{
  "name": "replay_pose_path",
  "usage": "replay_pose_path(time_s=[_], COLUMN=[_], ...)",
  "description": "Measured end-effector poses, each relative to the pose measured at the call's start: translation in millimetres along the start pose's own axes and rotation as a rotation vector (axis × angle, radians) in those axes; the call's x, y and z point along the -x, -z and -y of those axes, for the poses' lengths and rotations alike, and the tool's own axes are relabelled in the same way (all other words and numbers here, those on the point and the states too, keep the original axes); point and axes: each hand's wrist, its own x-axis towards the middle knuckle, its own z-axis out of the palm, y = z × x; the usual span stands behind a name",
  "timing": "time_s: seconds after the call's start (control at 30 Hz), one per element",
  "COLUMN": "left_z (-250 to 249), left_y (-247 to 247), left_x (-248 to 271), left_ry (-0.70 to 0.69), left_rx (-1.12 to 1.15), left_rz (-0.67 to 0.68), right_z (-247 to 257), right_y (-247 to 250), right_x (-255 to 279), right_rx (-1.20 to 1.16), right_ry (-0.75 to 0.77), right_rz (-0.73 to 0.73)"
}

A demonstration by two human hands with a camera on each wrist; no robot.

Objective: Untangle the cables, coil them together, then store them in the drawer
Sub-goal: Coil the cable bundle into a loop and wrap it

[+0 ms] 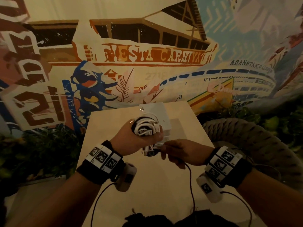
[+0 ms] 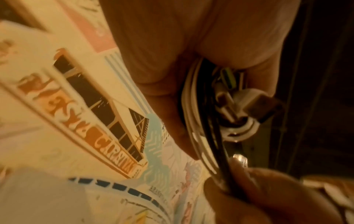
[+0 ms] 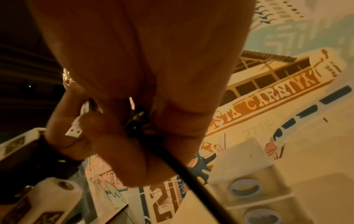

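- The left hand [image 1: 131, 140] is up over the middle of the table [image 1: 164, 185], fingers curled tight around a coil of cables [image 1: 146, 127], a fat mix of white and black loops sticking out the top of the fist.
- From the left wrist view you can see the white and black strands running side by side through the palm, with a white USB plug [image 2: 254, 103] poking out next to them.
- The right hand [image 1: 182, 154] sits just right of the left one and a bit nearer, practically touching it. Its thumb and fingers pinch the loose ends hanging out under the coil.
- In the right wrist view that hand is also closed around a black cable [image 3: 178, 163] that runs out diagonally from under the thumb. A white USB connector [image 3: 73, 131] shows by the left palm.
- That black cable trails off the right hand toward the near edge of the table.
- Right behind the hands, at the far side of the table, there's a clear plastic drawer unit [image 1: 162, 118] with a white top. The wrist view shows two bluish rings [image 3: 245, 188] inside its see-through compartments. Can't tell from here if a drawer is pulled out.
- Both wrists have black bands with black-and-white marker tags [image 1: 103, 157].
- Big painted mural [image 1: 147, 54] covers the wall behind, and a woven chair [image 1: 246, 140] sits off to the right.
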Motion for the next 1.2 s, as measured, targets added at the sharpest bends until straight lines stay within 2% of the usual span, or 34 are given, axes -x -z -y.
replay_pose_path(time_s=[0.1, 0.2, 0.37, 0.5, 0.67, 0.83, 0.93, 1.0, 1.1, 1.2], left_z=[1.0, -3.4, -14.7, -13.7, -12.8, -12.1, -10.3, -10.9, -17.3, -20.0], left_y=[-1.5, -6.8, -16.8, -23.9, -30.3, -36.4, -39.5, -40.4, -44.6, -50.6], left_x=[2.8, 1.4, 1.2, 1.2, 1.0, -1.2, -1.2, -1.1, 1.2, 3.4], left_ry=[0.081, 0.107, 0.073, 0.069, 0.094, 0.164, 0.192, 0.184, 0.151, 0.141], left_rx=[-0.211, -0.479, -0.862, -1.099, -1.186, -1.236, -1.293, -1.346, -1.362, -1.355], left_rz=[0.081, 0.149, 0.259, 0.298, 0.308, 0.379, 0.419, 0.446, 0.495, 0.513], right_z=[1.6, 2.3, -3.1, -0.5, 1.4, 0.3, -9.4, -14.5, -14.4, -2.6], right_y=[1.5, -2.6, -5.1, 0.3, 5.9, 6.3, 8.9, 12.5, 15.0, 13.7], right_x=[1.5, 0.5, -4.7, -6.7, -7.1, -10.8, -17.0, -18.1, -17.1, -18.4], right_rx=[0.030, 0.095, -0.132, -0.207, -0.392, -0.417, -0.676, -0.800, -0.693, -0.373], right_ry=[-0.052, -0.025, -0.079, -0.086, -0.139, -0.195, -0.304, -0.322, -0.295, -0.244], right_rz=[-0.026, -0.035, -0.093, -0.065, -0.075, -0.050, -0.052, -0.004, 0.132, 0.222])
